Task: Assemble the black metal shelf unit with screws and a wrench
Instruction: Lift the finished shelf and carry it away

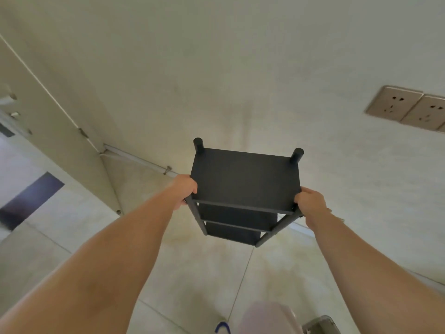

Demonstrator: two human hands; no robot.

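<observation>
**Shelf stands upright, a hand on each near post**

The wall [240, 68] fills the far side, with the tiled floor [192, 273] below it and a door [48, 112] at the left. Two sockets [407, 108] sit on the wall at the right.

The shelf [245, 179] stands on the floor close to the wall, between the two arms. Its long axis runs vertically, from the top board down through two lower boards, and it looks fully built. Two far posts poke up above the top board.

The left hand [184, 189] grips the near-left post at the top board, fingers curled round the corner. The right hand [310, 203] grips the near-right post the same way. Both hands are equally near, one at each near corner, so the shelf lies straight ahead between the fingers, touching them. Any coming shift or lift should therefore turn on both hands moving together, keeping the posts upright.

No screws or wrench are in view.
</observation>
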